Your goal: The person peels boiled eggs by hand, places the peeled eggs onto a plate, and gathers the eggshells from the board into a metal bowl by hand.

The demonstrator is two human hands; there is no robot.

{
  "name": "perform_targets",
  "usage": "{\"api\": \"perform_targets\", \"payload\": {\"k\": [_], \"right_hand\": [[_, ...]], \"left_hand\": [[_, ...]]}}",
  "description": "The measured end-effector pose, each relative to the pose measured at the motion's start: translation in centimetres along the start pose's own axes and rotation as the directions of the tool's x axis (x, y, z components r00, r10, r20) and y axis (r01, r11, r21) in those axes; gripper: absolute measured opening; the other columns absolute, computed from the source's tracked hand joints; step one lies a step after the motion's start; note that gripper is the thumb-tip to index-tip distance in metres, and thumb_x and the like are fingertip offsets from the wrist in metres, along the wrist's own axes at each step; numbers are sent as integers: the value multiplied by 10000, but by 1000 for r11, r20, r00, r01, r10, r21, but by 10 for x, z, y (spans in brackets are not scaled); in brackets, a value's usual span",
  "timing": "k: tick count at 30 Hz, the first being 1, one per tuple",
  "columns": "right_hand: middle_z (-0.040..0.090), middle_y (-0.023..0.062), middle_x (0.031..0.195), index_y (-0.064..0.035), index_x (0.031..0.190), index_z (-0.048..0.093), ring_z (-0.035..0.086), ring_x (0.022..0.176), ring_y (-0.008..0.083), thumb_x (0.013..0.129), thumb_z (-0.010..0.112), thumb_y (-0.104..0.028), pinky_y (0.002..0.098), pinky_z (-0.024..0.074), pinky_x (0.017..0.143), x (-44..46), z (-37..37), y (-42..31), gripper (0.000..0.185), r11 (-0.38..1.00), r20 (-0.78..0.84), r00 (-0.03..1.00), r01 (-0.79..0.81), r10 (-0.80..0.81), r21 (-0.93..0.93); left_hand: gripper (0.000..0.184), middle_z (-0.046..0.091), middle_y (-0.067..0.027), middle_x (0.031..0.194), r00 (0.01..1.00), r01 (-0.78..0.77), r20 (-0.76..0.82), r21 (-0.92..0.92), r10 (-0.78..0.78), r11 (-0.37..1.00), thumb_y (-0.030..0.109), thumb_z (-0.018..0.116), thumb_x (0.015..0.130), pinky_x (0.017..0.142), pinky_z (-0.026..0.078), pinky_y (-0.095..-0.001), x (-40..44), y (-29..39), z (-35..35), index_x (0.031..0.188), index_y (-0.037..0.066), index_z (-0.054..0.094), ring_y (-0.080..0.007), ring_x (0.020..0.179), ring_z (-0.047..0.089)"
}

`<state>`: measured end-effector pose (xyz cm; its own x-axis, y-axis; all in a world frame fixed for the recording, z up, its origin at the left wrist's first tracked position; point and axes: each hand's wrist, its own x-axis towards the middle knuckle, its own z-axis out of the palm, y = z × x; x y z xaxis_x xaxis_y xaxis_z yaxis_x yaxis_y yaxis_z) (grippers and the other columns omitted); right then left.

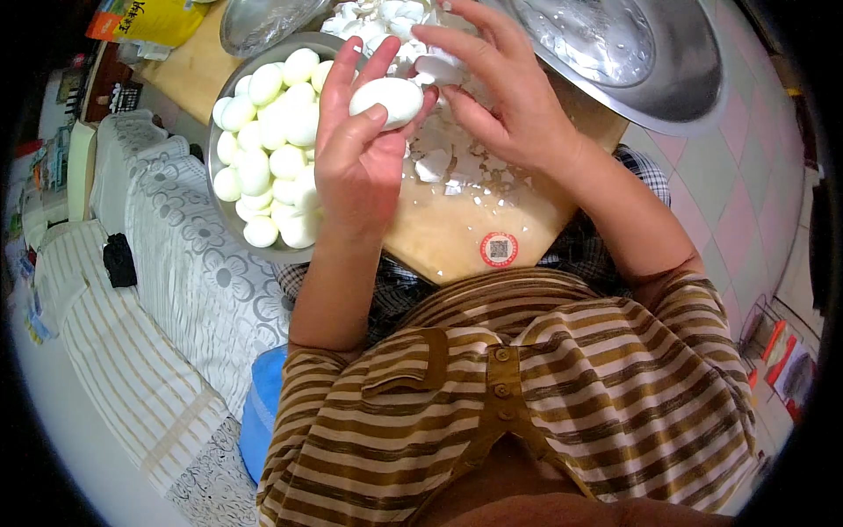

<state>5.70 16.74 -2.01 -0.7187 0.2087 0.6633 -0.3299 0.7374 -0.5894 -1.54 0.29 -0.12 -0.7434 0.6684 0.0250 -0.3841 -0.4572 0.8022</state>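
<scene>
A smooth white peeled egg (386,103) rests in my left hand (360,149), held between the thumb and the fingers. Beside it, a curved piece of eggshell (441,69) is at the fingers of my right hand (518,105), close to the egg's right end. Both hands are over the wooden board (439,237). Behind them lies a heap of broken eggshells (386,18), with smaller bits scattered under my right hand. To the left, a metal bowl (213,176) is piled with peeled eggs (272,119).
A large steel basin (689,79) with clear liquid stands at the right. Another metal vessel (255,26) and a yellow packet (158,22) are at the back left. A round red-edged sticker (499,249) marks the board's near edge. A covered sofa (176,220) is on the left.
</scene>
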Motion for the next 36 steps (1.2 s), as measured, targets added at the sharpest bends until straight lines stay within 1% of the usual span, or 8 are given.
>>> {"api": "perform_targets", "payload": {"k": [2,11,16,22,24,30,31,36], "right_hand": [[489,185,1302,-144,1164,632,463,1192,389,783,664,-111,465,368,1017,1,-1,2,384,990,10,991,136,-136,-37],[589,107,1134,-128,941,676,544,1087,327,786,699,-152,440,410,929,0,-1,8,158,983,-8,985,173,-173,61],[595,105,1130,-105,906,655,547,1076,328,764,701,-124,434,426,913,0,-2,5,150,988,-6,988,154,-154,-5],[599,117,1132,-81,924,641,554,1062,334,764,694,-119,414,441,905,0,-3,6,172,982,-33,986,158,-162,-105],[600,120,1126,-79,941,644,555,1060,334,776,691,-124,409,443,904,0,-3,5,178,981,-40,985,161,-166,-110],[602,119,1057,-83,972,671,556,986,317,799,713,-190,400,451,855,3,-11,5,207,996,-111,992,65,-59,56],[602,112,1016,-81,940,675,554,957,311,788,725,-208,391,454,834,4,-12,2,203,997,-87,995,50,-46,52],[602,93,890,-69,843,673,556,887,296,770,742,-240,369,459,769,3,-12,-1,198,999,-101,995,28,-24,38]], "left_hand": [[734,297,-264,1471,1000,7,1,22,-7,1000,79,467,806,1095,352,-509,-1,-1,1,1481,11,186,-365,1299,411],[823,279,-263,1475,999,1,50,-46,2,999,70,489,724,1134,285,-509,1,1,3,1486,24,182,-435,1360,328],[829,273,-250,1475,994,13,106,-111,-1,994,52,479,713,1148,262,-512,2,4,0,1488,40,185,-446,1380,288],[899,217,-289,1504,1000,20,9,-259,-19,966,160,596,705,1171,148,-543,6,10,-3,1492,35,179,-462,1417,190],[894,277,-257,1480,995,22,97,-229,0,973,124,565,689,1140,247,-534,6,8,-8,1495,60,185,-450,1375,294],[963,221,-286,1504,967,187,192,-96,-166,978,143,644,663,1140,238,-532,1,5,1,1500,37,181,-424,1343,352],[943,311,-219,1475,971,171,172,-28,-164,985,165,657,673,1052,397,-448,-1,2,4,1499,60,213,-338,1249,476],[949,359,-183,1441,949,212,225,61,-221,975,126,652,655,1039,412,-394,-5,-9,9,1493,19,218,-267,1232,491]]}}
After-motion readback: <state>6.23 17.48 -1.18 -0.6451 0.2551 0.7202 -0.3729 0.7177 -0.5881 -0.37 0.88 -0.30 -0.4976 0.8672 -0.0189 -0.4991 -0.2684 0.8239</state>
